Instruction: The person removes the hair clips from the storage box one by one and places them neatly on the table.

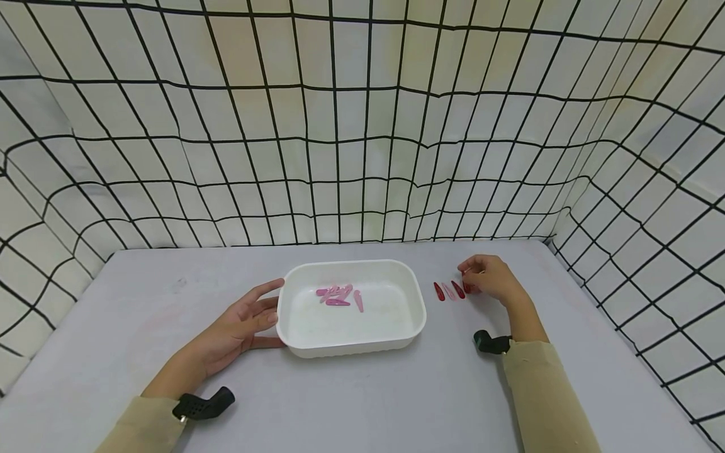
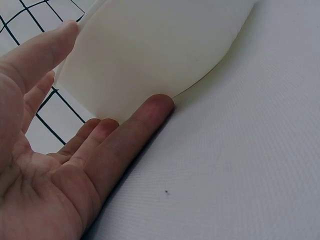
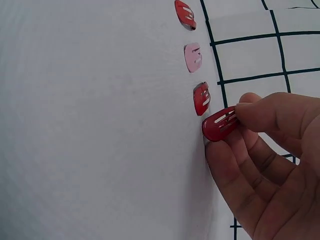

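My left hand [image 1: 240,327] rests against the left side of a white plastic tray [image 1: 351,340], its fingers extended along the wall. In the left wrist view, several fingertips [image 2: 159,104] touch the tray's outer wall [image 2: 150,55], low near the table. My right hand [image 1: 491,277] pinches a red snap hair clip [image 3: 220,125] between thumb and fingers, close over the table. Beside it lies a row of a red clip [image 3: 202,99], a pink clip [image 3: 193,57] and another red clip [image 3: 185,14]. Several pink hair clips [image 1: 338,302] lie inside the tray, mostly bunched toward its back left.
The white table [image 1: 362,402] runs back to a black wire grid [image 1: 334,143] in front of white sheeting. The grid also encloses the left and right sides. A dark wrist mount [image 1: 205,404] sits on each forearm.
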### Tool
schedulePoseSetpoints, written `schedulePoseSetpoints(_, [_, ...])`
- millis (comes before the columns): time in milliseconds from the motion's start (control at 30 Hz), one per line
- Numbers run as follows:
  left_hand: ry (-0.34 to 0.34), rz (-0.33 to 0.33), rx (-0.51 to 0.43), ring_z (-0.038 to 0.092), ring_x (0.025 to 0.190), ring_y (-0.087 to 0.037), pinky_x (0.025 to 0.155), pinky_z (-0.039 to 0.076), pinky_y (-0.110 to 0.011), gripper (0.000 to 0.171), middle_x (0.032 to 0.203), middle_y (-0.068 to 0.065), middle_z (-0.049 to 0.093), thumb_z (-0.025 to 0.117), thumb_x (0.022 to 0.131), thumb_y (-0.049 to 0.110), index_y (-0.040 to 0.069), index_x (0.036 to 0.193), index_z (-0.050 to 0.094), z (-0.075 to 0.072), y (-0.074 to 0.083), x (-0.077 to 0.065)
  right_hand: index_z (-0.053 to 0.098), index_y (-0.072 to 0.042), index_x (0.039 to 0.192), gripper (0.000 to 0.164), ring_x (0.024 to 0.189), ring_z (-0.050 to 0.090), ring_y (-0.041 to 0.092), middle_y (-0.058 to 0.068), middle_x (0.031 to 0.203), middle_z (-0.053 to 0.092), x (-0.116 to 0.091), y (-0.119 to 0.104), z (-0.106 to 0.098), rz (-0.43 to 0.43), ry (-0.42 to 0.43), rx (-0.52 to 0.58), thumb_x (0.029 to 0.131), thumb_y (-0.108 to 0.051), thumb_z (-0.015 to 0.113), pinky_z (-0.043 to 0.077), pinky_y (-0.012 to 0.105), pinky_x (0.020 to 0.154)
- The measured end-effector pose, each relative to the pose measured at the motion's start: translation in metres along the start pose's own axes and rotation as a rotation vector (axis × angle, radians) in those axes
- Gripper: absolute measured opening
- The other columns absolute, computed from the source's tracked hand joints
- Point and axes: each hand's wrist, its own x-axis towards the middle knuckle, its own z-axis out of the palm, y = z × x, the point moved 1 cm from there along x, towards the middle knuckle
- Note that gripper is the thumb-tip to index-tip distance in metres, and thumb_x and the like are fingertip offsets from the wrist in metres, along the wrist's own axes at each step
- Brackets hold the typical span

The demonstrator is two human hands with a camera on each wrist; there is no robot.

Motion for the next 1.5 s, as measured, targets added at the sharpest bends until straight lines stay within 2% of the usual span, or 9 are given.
schedulePoseSetpoints(500, [0.001, 0.005, 0.003, 0.06, 0.123, -0.029, 0.095, 0.054, -0.054, 0.064, 0.16, -0.019, 0.023, 0.053, 0.103, 0.01, 0.026, 0.157, 0.023, -0.002, 0.0, -0.005, 0.066, -0.006, 0.119, 0.025, 0.081, 0.061, 0.021, 0.014, 0.106, 0.064, 0.0, 0.0, 0.003, 0.028, -0.015, -0.091, 0.095, -0.011, 0.061, 0.053, 0.028, 0.069])
schedulePoseSetpoints(733, [0.006, -0.003, -0.005, 0.059, 0.124, -0.029, 0.095, 0.054, -0.054, 0.065, 0.16, -0.017, 0.025, 0.054, 0.103, 0.011, 0.027, 0.158, 0.023, -0.002, -0.001, -0.004, 0.066, -0.007, 0.121, 0.026, 0.081, 0.062, 0.023, 0.014, 0.106, 0.064, -0.002, -0.009, 0.003, -0.033, 0.001, -0.113, 0.096, -0.012, 0.059, 0.054, 0.032, 0.069])
schedulePoseSetpoints(833, [0.004, 0.0, -0.003, 0.058, 0.125, -0.029, 0.096, 0.054, -0.053, 0.065, 0.16, -0.016, 0.025, 0.054, 0.103, 0.011, 0.028, 0.157, 0.023, -0.003, -0.001, -0.004, 0.065, -0.008, 0.123, 0.027, 0.087, 0.063, 0.025, 0.013, 0.107, 0.065, -0.004, -0.02, 0.004, -0.071, 0.014, -0.1, 0.097, -0.014, 0.06, 0.056, 0.035, 0.073])
schedulePoseSetpoints(967, [0.0, 0.005, -0.002, 0.058, 0.126, -0.029, 0.096, 0.054, -0.053, 0.065, 0.161, -0.016, 0.025, 0.054, 0.103, 0.011, 0.028, 0.157, 0.023, -0.003, 0.0, -0.003, 0.066, -0.008, 0.122, 0.026, 0.097, 0.064, 0.033, 0.013, 0.11, 0.067, -0.01, -0.043, 0.008, -0.145, 0.014, -0.027, 0.098, -0.016, 0.061, 0.059, 0.043, 0.079])
schedulePoseSetpoints(1100, [0.003, 0.001, -0.001, 0.058, 0.125, -0.029, 0.096, 0.054, -0.053, 0.065, 0.16, -0.016, 0.025, 0.054, 0.103, 0.011, 0.029, 0.157, 0.023, -0.003, 0.001, -0.002, 0.067, -0.011, 0.118, 0.022, 0.099, 0.064, 0.035, 0.012, 0.11, 0.068, -0.019, -0.067, 0.015, -0.234, -0.007, 0.048, 0.097, -0.016, 0.063, 0.06, 0.05, 0.082])
schedulePoseSetpoints(1300, [0.002, -0.001, -0.004, 0.058, 0.126, -0.029, 0.096, 0.054, -0.054, 0.065, 0.16, -0.016, 0.026, 0.054, 0.103, 0.01, 0.028, 0.157, 0.023, -0.002, 0.001, -0.001, 0.069, -0.018, 0.113, 0.019, 0.093, 0.063, 0.022, 0.003, 0.102, 0.068, -0.029, -0.095, 0.027, -0.324, -0.025, 0.028, 0.094, -0.016, 0.065, 0.057, 0.037, 0.074])
schedulePoseSetpoints(1433, [0.003, -0.004, -0.003, 0.057, 0.126, -0.029, 0.096, 0.054, -0.053, 0.065, 0.16, -0.016, 0.026, 0.054, 0.103, 0.01, 0.028, 0.157, 0.023, -0.001, 0.001, -0.001, 0.069, -0.016, 0.113, 0.02, 0.091, 0.062, 0.021, 0.002, 0.101, 0.067, -0.037, -0.109, 0.035, -0.371, -0.067, 0.02, 0.094, -0.017, 0.066, 0.054, 0.032, 0.057])
schedulePoseSetpoints(1500, [0.003, -0.006, -0.001, 0.058, 0.126, -0.029, 0.096, 0.054, -0.053, 0.065, 0.16, -0.016, 0.026, 0.054, 0.103, 0.011, 0.028, 0.157, 0.023, -0.001, 0.001, -0.001, 0.069, -0.015, 0.113, 0.02, 0.091, 0.062, 0.021, 0.001, 0.102, 0.067, -0.039, -0.115, 0.04, -0.402, -0.089, 0.017, 0.094, -0.018, 0.067, 0.054, 0.031, 0.057])
